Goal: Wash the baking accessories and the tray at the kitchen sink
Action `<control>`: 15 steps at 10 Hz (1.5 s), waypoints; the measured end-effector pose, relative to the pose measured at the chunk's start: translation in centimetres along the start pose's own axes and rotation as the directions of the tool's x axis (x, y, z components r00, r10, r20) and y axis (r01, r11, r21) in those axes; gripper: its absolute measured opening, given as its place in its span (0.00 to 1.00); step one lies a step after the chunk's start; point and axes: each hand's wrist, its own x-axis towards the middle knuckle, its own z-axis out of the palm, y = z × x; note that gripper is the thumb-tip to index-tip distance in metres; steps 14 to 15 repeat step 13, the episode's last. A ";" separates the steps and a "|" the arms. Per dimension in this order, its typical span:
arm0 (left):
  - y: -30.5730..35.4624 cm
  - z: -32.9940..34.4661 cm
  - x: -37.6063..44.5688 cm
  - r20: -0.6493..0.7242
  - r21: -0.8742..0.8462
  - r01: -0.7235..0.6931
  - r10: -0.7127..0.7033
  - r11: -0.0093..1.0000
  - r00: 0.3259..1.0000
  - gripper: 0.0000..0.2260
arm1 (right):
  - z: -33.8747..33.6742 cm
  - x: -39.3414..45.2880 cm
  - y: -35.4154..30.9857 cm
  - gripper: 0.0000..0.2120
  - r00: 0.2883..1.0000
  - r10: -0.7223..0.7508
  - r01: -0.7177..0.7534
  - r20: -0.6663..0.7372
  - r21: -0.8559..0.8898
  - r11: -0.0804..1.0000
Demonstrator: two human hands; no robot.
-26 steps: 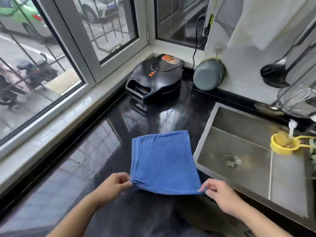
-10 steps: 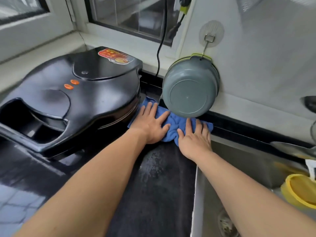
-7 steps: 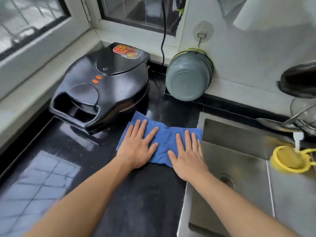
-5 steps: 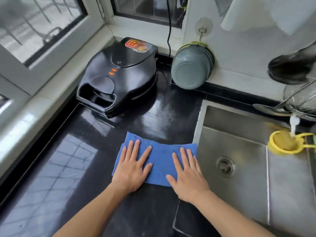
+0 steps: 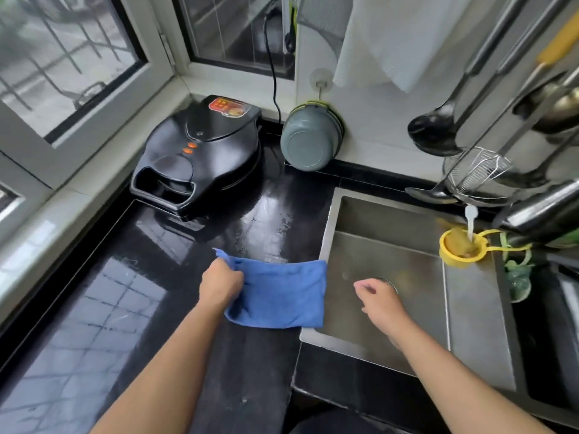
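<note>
Left hand: your left hand [image 5: 221, 281] is gripping the left edge of the blue terry cloth [image 5: 282, 294].
Cloth: it is lying on the glossy black stone counter [image 5: 125, 308], its right edge overhanging the stainless steel sink [image 5: 391, 270].
Right hand: your right hand [image 5: 380, 300] is hovering over the sink, fingers loosely curled, holding nothing.
Tap: water is running into the yellow plastic strainer [image 5: 462, 245].
Back corner: the black electric griddle [image 5: 200, 155] is sitting closed beside the grey round bowl [image 5: 308, 142].

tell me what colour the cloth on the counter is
Plain blue; the cloth shows clearly in the head view, gripped by the left hand.
</note>
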 end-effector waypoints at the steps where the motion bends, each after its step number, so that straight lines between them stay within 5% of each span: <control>1: 2.6 3.8 -3.4 0.046 -0.012 -0.216 0.216 0.976 0.975 0.08 | -1.4 -0.6 2.3 0.07 0.997 0.078 -0.078 -0.028 -0.001 0.997; 2: 3.3 9.1 -6.2 0.129 0.074 -0.369 0.358 0.926 0.925 0.18 | -2.4 -1.1 4.0 0.08 0.988 0.145 -0.145 -0.045 -0.001 0.989; 3: 2.1 12.9 -6.4 0.023 0.363 -0.486 0.513 0.795 0.858 0.23 | -3.2 -1.2 4.8 0.08 0.983 0.175 -0.175 -0.048 0.020 0.984; 4: 0.6 14.8 -5.4 0.144 0.485 -0.488 0.484 0.726 0.863 0.31 | -3.3 -0.5 4.6 0.09 0.981 0.184 -0.182 -0.057 0.033 0.983; 5: 2.0 14.6 -2.6 0.191 0.542 -0.528 0.516 0.653 0.835 0.31 | -2.8 1.0 3.7 0.09 0.982 0.182 -0.180 -0.054 0.041 0.983; 8: 18.5 13.5 18.4 0.047 0.638 -0.508 0.629 0.579 0.776 0.28 | -1.7 11.3 5.2 0.10 0.992 0.118 -0.122 -0.046 -0.093 0.988; 10: 21.2 13.3 18.7 0.061 0.682 -0.474 0.603 0.557 0.795 0.28 | -5.3 9.1 8.1 0.09 0.971 0.232 -0.239 -0.064 -0.139 0.961; 11: 21.6 14.3 10.5 0.013 0.590 -0.580 0.711 0.562 0.703 0.20 | -8.1 6.4 7.4 0.09 0.960 0.241 -0.268 -0.141 -0.231 0.935; 12: 18.9 18.8 -0.9 0.248 0.375 -0.708 0.671 0.599 0.699 0.04 | -10.6 4.1 7.2 0.06 0.965 0.231 -0.260 -0.120 -0.467 0.845; 13: 15.5 23.3 -6.7 0.675 0.439 -0.733 0.348 0.520 0.651 0.18 | -12.6 4.1 9.2 0.30 0.931 0.329 -0.205 0.159 -0.518 0.830; 15: 15.5 23.3 -6.7 0.675 0.439 -0.733 0.348 0.520 0.651 0.18 | -12.6 4.1 9.2 0.30 0.931 0.329 -0.205 0.159 -0.518 0.830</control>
